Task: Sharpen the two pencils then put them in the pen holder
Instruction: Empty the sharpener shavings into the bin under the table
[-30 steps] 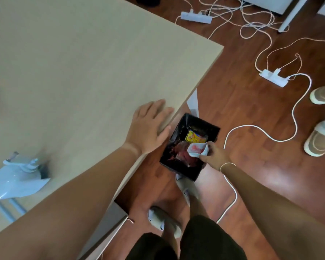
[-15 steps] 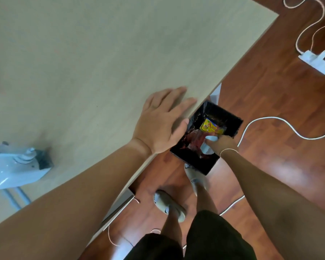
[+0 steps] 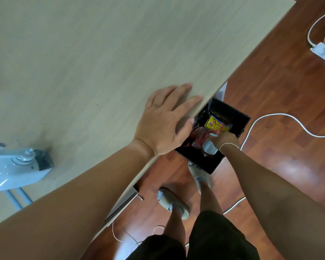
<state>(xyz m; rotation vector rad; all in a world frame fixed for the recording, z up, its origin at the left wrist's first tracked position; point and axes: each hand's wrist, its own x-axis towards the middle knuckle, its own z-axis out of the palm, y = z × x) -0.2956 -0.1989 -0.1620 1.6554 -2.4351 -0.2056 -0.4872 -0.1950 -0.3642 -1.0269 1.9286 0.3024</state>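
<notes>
The person leans over the edge of a pale, matte wood-grain surface [image 3: 86, 59], looking down past it to a glossy red-brown plank floor [image 3: 281, 94]. The left hand [image 3: 164, 121] lies flat on the surface right at its edge, its fingers [image 3: 184, 89] spread loosely and straight, holding nothing, the thumb hooked just over the rim.

The right hand [image 3: 224, 139] reaches down into a square black bin [image 3: 231, 113] lined with shiny, crinkled plastic that stands on the floor partly under the surface's edge. Its fingers are curled around a small white container [image 3: 209, 148] with a rounded, smooth plastic look, tilted mouth-down over the rubbish. A thin pale band rings that wrist. Inside the bin sit a bright yellow printed wrapper [image 3: 214, 124] and a reddish crumpled mass.

Far to the left on the surface rests a light blue, glossy plastic pencil sharpener [image 3: 13, 171] with a dark open slot at its near end; it is blurred. No pencil or pen holder is in view. A white cable [image 3: 281, 117] loops across the floor, and beige slippers [image 3: 174, 202] cover the person's feet.
</notes>
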